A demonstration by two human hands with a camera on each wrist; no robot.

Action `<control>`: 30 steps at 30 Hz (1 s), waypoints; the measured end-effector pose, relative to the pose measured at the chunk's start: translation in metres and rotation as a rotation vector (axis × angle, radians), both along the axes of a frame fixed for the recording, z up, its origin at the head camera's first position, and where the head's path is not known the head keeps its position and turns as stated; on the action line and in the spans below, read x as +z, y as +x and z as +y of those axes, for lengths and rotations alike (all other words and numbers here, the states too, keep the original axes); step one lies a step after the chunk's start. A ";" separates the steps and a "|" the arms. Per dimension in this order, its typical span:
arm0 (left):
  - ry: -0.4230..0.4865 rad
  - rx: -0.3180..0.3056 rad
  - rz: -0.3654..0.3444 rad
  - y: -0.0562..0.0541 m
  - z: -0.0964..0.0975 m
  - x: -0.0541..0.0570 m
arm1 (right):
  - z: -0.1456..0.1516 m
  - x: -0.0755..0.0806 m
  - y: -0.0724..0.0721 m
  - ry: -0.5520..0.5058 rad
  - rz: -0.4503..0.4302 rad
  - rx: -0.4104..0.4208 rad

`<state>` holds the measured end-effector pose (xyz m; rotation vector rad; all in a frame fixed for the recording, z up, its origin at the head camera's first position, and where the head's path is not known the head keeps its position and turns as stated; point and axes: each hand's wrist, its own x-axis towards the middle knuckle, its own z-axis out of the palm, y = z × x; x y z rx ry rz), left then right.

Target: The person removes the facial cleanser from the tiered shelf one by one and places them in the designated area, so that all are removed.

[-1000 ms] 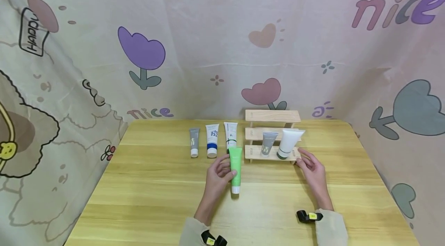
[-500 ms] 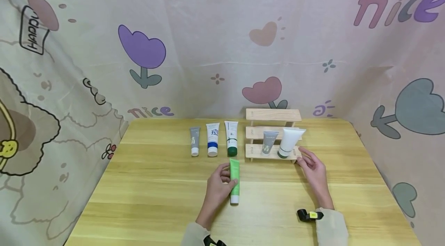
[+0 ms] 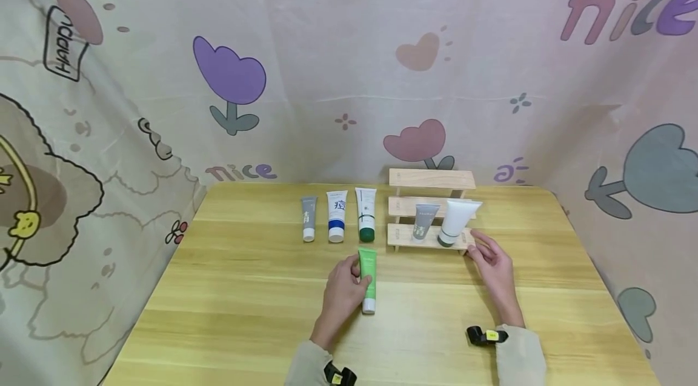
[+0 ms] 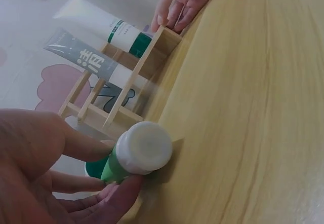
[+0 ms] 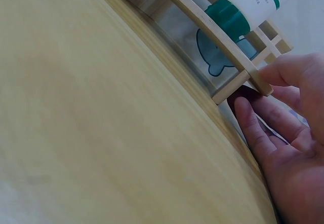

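My left hand (image 3: 343, 290) holds a light green squeeze tube (image 3: 368, 263) with a white cap (image 4: 149, 145), thumb on one side and fingers on the other. In the head view its cap end points towards me. My right hand (image 3: 496, 266) grips the near right corner of a three-step wooden display rack (image 3: 432, 179), with fingertips at the end of the lowest step in the right wrist view. On that step a grey tube (image 3: 426, 217) and a white tube with a green cap (image 3: 459, 217) stand cap down, leaning back.
Left of the rack stand three tubes in a row: a grey one (image 3: 308, 216), a white one with a blue band (image 3: 336, 216) and a white one with a green cap (image 3: 366, 213). A patterned cloth (image 3: 327, 71) hangs behind the wooden table (image 3: 245, 313).
My left hand has drawn the green tube towards me from in front of the green-capped tube in the row, then raised it slightly. My right hand stays at the rack's corner.
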<state>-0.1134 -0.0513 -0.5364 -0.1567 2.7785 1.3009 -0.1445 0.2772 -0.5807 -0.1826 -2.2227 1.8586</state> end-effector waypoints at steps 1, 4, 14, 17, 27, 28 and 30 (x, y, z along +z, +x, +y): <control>0.004 -0.005 -0.001 0.000 0.000 0.000 | 0.000 0.000 0.000 0.001 0.001 0.000; 0.014 -0.012 -0.010 -0.001 -0.001 0.000 | 0.001 0.001 0.000 0.002 0.007 0.005; -0.001 0.008 0.008 0.003 -0.003 0.008 | 0.001 0.001 0.001 0.008 -0.004 -0.001; 0.001 0.004 0.082 0.003 0.001 0.016 | 0.001 0.001 0.000 0.004 -0.004 -0.001; 0.287 -0.101 0.340 -0.011 0.028 0.035 | 0.001 -0.001 0.001 0.000 0.000 0.013; 0.320 -0.115 0.350 -0.013 0.032 0.036 | 0.001 -0.001 0.001 -0.004 0.000 0.012; 0.372 -0.133 0.361 -0.017 0.039 0.036 | 0.001 -0.001 0.001 -0.007 0.002 0.007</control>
